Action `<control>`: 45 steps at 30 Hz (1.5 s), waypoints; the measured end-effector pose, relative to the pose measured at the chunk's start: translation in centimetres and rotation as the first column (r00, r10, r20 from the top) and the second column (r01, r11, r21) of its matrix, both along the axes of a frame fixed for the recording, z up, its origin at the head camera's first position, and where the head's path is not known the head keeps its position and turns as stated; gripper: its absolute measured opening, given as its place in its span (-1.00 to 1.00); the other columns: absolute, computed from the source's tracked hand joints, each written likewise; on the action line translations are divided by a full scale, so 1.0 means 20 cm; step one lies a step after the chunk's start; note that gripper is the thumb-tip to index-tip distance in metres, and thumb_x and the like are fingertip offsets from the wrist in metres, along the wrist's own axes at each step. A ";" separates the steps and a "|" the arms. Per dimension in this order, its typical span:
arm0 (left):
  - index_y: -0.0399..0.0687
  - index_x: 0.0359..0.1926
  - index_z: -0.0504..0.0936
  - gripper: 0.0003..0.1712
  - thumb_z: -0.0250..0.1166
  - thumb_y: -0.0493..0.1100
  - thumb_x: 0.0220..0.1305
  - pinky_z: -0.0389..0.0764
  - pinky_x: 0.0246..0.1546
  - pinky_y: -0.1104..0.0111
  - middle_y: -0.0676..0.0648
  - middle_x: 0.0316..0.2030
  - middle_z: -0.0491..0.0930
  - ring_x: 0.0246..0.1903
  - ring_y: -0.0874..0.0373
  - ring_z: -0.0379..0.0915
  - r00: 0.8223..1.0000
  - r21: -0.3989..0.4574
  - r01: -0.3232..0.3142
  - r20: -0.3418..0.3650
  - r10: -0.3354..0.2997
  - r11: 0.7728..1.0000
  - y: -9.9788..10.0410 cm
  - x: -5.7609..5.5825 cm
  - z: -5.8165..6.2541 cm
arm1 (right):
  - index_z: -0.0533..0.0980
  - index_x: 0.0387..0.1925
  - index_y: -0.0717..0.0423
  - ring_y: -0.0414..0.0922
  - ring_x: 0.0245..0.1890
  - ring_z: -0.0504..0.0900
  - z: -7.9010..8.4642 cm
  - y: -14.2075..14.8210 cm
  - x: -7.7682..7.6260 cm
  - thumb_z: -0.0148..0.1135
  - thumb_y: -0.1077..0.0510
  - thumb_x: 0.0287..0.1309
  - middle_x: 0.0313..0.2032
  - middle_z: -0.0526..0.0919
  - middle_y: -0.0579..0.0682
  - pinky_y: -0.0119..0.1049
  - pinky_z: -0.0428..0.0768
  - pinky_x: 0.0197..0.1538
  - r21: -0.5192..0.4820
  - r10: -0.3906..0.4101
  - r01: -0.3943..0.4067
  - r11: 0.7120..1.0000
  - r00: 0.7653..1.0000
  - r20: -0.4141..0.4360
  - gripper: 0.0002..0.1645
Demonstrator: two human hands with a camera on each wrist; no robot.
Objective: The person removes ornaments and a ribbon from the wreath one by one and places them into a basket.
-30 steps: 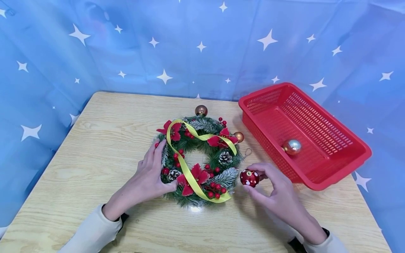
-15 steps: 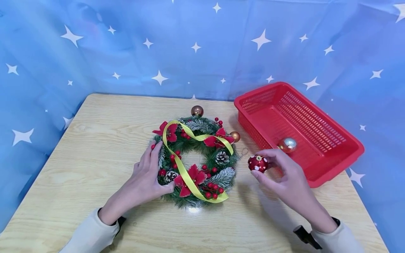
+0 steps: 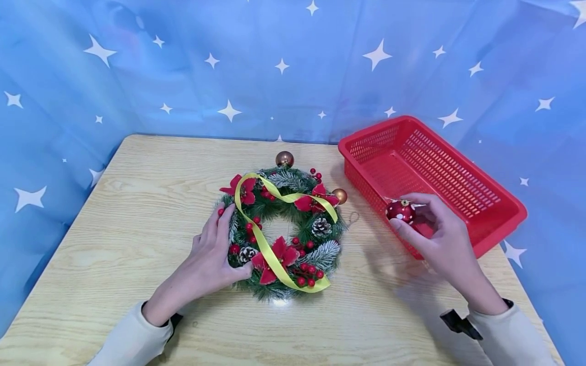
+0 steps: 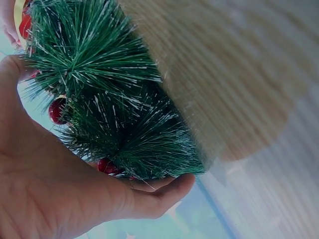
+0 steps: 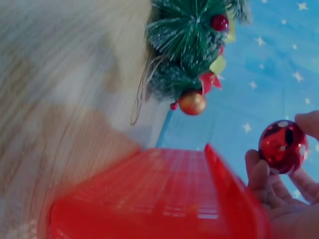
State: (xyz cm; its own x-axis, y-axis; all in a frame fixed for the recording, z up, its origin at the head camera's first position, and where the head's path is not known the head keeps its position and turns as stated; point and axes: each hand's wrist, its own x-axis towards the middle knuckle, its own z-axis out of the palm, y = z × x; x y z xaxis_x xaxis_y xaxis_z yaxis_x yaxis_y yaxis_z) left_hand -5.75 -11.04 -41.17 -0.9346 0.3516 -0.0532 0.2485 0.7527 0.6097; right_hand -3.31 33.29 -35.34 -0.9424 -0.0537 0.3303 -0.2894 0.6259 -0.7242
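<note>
A red bauble with white spots [image 3: 401, 211] is pinched between the thumb and fingers of my right hand [image 3: 441, 239], held above the near-left rim of the red basket. In the right wrist view the bauble [image 5: 283, 147] shows clear of the basket wall. My left hand [image 3: 217, 249] grips the left side of a green wreath [image 3: 274, 300], thumb on top near a pine cone; the left wrist view shows its fingers [image 4: 164, 196] curled round the outer edge. The wreath carries red flowers, berries, pine cones and a loosely laid yellow ribbon [image 3: 270, 249].
The red perforated basket [image 3: 499, 229] stands at the right of the wooden table [image 3: 137, 203]. A brown bauble [image 3: 285, 159] and a gold bauble [image 3: 340, 196] sit at the wreath's outer edge. A thin cord loop [image 3: 353, 217] lies between wreath and basket. A starry blue cloth hangs behind.
My right hand has lifted the red bauble away from the wreath, up and to the right, to the basket's rim. The left hand keeps its grip on the wreath.
</note>
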 end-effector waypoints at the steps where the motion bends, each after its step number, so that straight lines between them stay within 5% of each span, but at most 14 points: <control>1: -0.01 0.78 -0.31 0.51 0.58 0.13 0.16 0.06 0.32 -0.60 -0.37 0.71 -0.27 0.63 -0.46 -0.19 1.000 -0.001 0.000 -0.002 0.000 1.000 0.00 0.00 0.00 | 0.59 0.30 0.12 -0.20 -0.09 0.71 0.00 0.01 -0.01 0.57 0.44 0.19 0.01 0.70 -0.04 -0.58 0.63 -0.03 -0.003 -0.005 0.005 1.000 1.000 0.002 -0.33; 14: -0.01 0.78 -0.31 0.52 0.59 0.12 0.14 0.08 0.31 -0.60 -0.37 0.70 -0.25 0.62 -0.48 -0.14 1.000 -0.001 0.000 -0.009 0.000 1.000 0.00 0.00 0.00 | 0.50 0.37 0.16 -0.35 -0.03 0.63 -0.01 0.21 -0.14 0.56 0.20 0.31 0.08 0.60 -0.19 -0.69 0.52 -0.01 0.046 -0.186 0.184 0.982 0.980 0.066 -0.33; 24: -0.02 0.78 -0.27 0.48 0.58 0.15 0.16 0.10 0.32 -0.55 -0.38 0.70 -0.23 0.61 -0.48 -0.12 1.000 -0.002 0.004 -0.019 -0.004 1.000 0.00 0.00 0.00 | 0.42 0.43 0.20 -0.46 -0.09 0.52 -0.06 0.40 -0.24 0.43 -0.07 0.46 0.15 0.56 0.06 -0.74 0.48 -0.18 0.153 -0.306 0.282 0.947 0.937 0.167 -0.28; 40: -0.03 0.78 -0.25 0.47 0.57 0.15 0.16 0.12 0.33 -0.52 -0.40 0.69 -0.21 0.62 -0.47 -0.13 1.000 -0.005 -0.002 -0.018 0.002 1.000 0.00 0.00 -0.01 | 0.30 0.50 0.42 0.25 0.11 0.49 -0.07 0.54 -0.38 0.24 -0.20 0.58 0.27 0.48 0.44 -0.65 0.42 -0.29 0.285 -0.300 0.210 0.935 0.898 0.323 -0.12; 45: -0.04 0.78 -0.25 0.47 0.57 0.16 0.16 0.11 0.33 -0.53 -0.39 0.69 -0.20 0.64 -0.42 -0.17 1.000 -0.009 0.001 -0.021 -0.001 1.000 0.00 0.00 -0.01 | 0.26 0.50 0.49 0.38 0.16 0.45 -0.07 0.56 -0.40 0.18 -0.20 0.62 0.25 0.44 0.50 -0.27 0.54 -0.11 0.310 -0.289 0.165 0.936 0.864 0.413 -0.10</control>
